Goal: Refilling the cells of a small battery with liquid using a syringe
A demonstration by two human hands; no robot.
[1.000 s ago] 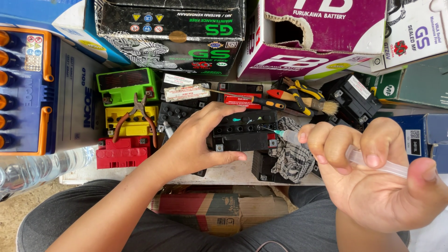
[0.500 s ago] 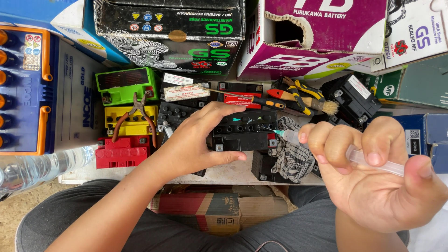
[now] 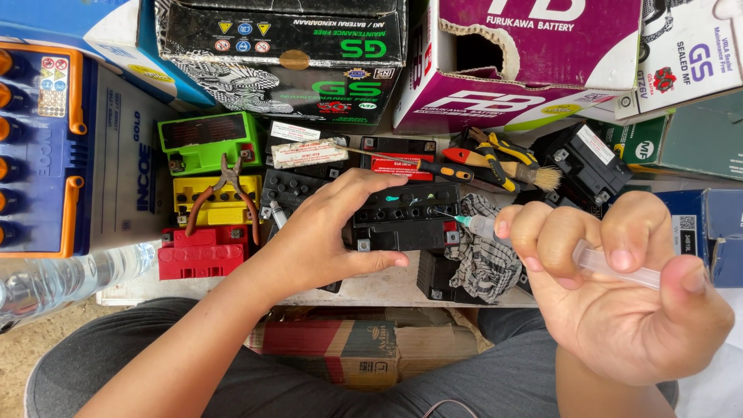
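At centre, the left hand (image 3: 325,240) clamps a small black battery (image 3: 404,217) steady on the bench. From four o'clock, the right hand (image 3: 619,302) grips a clear syringe (image 3: 542,248), thumb on plunger, tip aimed at a cell opening.

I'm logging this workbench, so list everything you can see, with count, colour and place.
small black battery: one, black, centre, under the left hand
syringe: one, clear with a green tip, in the right hand, tip at the battery top
pliers: one, orange handles, on the yellow battery
coloured batteries: three, green, yellow, red, stacked at left
screwdriver: one, orange and black handle, behind the black battery
brush: one, wooden handle, right of centre
checked cloth: one, grey, beside the battery
water bottle: one, clear, lower left
cartons: several, along the top
left hand: steadying the battery
right hand: gripping the syringe
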